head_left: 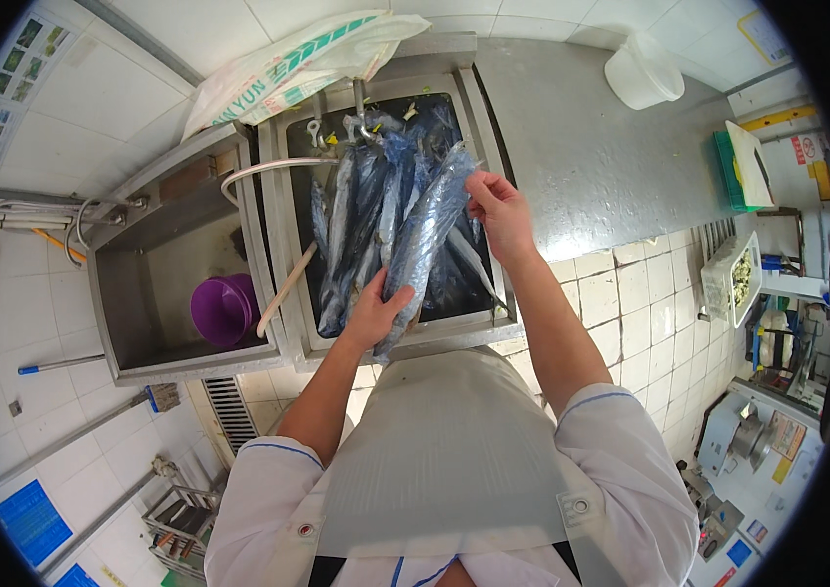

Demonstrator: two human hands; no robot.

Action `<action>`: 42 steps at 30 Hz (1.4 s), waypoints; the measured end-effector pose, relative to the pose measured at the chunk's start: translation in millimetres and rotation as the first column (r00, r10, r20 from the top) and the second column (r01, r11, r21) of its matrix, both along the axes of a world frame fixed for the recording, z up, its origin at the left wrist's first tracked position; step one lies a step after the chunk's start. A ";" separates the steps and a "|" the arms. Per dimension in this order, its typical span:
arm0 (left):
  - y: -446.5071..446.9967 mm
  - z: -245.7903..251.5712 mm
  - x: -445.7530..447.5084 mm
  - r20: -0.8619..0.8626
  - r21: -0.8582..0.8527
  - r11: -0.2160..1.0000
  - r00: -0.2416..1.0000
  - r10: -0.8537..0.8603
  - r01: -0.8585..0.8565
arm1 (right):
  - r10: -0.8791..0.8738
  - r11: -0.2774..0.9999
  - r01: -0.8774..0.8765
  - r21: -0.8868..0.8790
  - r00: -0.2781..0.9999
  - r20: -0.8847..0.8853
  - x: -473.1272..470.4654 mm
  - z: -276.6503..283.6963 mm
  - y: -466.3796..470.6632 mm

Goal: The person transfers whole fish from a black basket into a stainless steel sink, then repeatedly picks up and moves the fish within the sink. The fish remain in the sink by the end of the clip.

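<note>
A long silvery fish in clear bluish plastic film (426, 235) lies slantwise over the sink, its lower end reaching past the front edge. My left hand (378, 308) grips it near that lower end, thumb on top. At the upper end, my right hand (499, 209) pinches the loose film between thumb and fingers. Beneath, several more long fish (341, 242) lie in a black tub (452, 312) set in the steel sink (296, 257). Blue plastic film (400, 147) covers some of them. Part of the pile is hidden by the held fish.
A wooden stick (286, 290) leans on the sink rim. Taps (361, 110) and a hose (268, 167) reach over the tub. Left, a second basin (158, 308) holds a purple bucket (220, 312). Right, a steel counter (576, 161) bears a white bucket (642, 70). A printed sack (305, 70) stands behind.
</note>
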State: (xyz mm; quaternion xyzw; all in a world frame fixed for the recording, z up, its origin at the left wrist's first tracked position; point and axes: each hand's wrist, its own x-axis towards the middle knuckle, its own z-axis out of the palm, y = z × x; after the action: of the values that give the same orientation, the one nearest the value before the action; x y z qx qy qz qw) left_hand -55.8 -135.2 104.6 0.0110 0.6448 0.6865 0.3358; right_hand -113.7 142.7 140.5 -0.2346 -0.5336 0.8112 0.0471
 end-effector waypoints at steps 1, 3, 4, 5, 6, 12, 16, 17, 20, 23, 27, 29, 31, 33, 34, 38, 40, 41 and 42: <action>-0.4 -0.9 0.1 0.007 0.065 0.998 1.000 0.009 -0.010 | -0.008 0.999 0.008 0.049 1.000 0.004 -0.6 -1.8 -0.3; -1.0 -2.6 -0.5 0.067 0.082 0.996 0.997 0.026 -0.032 | 0.003 0.992 0.003 0.130 0.999 -0.046 1.2 -3.0 -3.3; -1.0 -3.4 -0.9 0.097 0.122 0.991 0.995 0.032 -0.044 | 0.033 0.959 -0.025 0.284 0.999 -0.026 2.9 -1.8 -5.7; -0.6 -4.3 -1.7 0.126 0.124 0.988 0.989 0.072 -0.088 | 0.055 0.901 -0.038 0.431 0.998 -0.027 6.4 0.4 -9.3; 0.5 -5.1 -2.2 0.158 0.140 0.982 0.982 0.105 -0.128 | 0.053 0.826 -0.062 0.560 0.998 0.033 10.6 4.0 -13.5; 14.1 -1.7 3.6 -0.053 -0.092 0.987 0.991 0.126 -0.131 | 0.408 0.574 -0.095 0.814 0.895 -0.183 26.9 40.9 -36.4; 19.4 7.9 -0.2 -0.185 -0.058 0.989 0.975 0.125 -0.137 | 0.589 0.493 -0.066 0.867 0.759 -0.277 23.8 55.4 -47.8; 19.4 10.2 -0.6 -0.223 -0.126 0.985 0.971 0.089 -0.119 | 0.598 0.426 -0.078 0.902 0.772 -0.216 23.4 55.5 -49.3; 16.6 13.9 -4.7 -0.380 -0.301 0.945 0.925 0.007 -0.130 | 0.646 0.211 -0.178 0.961 0.763 -0.001 21.9 49.8 -50.5; 13.8 13.1 -3.9 -0.552 -0.400 0.893 0.832 -0.056 -0.205 | 0.511 0.413 -0.021 0.911 0.833 -0.213 19.5 41.9 -43.1; 9.7 11.4 -3.0 -0.636 -0.415 0.873 0.768 -0.075 -0.258 | 0.066 0.819 -0.036 0.573 0.997 -0.032 11.4 35.1 -33.5; 7.7 13.1 -2.5 -0.656 -0.411 0.877 0.749 -0.095 -0.248 | 0.068 0.889 -0.075 0.452 0.997 0.033 6.9 33.4 -29.2; 6.7 15.8 -1.3 -0.703 -0.396 0.882 0.702 -0.113 -0.255 | 0.055 0.903 -0.086 0.421 0.995 0.086 4.7 31.4 -25.1; 7.0 18.2 0.7 -0.696 -0.414 0.871 0.709 -0.114 -0.266 | 0.062 0.904 -0.121 0.411 0.986 0.153 4.4 29.0 -19.4; 6.7 18.7 1.5 -0.695 -0.415 0.868 0.711 -0.109 -0.272 | 0.063 0.905 -0.130 0.404 0.983 0.175 5.1 27.4 -16.7; 3.4 15.1 2.2 -0.768 -0.394 0.856 0.632 -0.106 -0.335 | 0.100 0.992 -0.109 0.056 0.984 0.148 8.9 24.2 -1.4; -0.5 11.3 1.1 -0.787 -0.391 0.853 0.607 -0.116 -0.345 | 0.065 0.992 -0.053 -0.116 0.993 0.102 7.7 25.8 6.7; -2.6 9.5 0.5 -0.802 -0.394 0.850 0.583 -0.132 -0.350 | -0.012 0.993 0.023 -0.119 0.995 0.095 6.4 27.1 9.4; -4.8 8.3 0.0 -0.811 -0.399 0.848 0.566 -0.148 -0.350 | -0.054 0.988 0.065 -0.140 0.995 0.084 4.7 29.2 12.5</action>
State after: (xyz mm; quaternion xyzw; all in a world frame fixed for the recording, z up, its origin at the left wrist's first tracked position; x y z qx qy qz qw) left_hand -55.9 -140.0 112.8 0.1974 0.8842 0.4199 -0.0531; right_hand -109.0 155.2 169.7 -0.2853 -0.4685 0.8355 0.0331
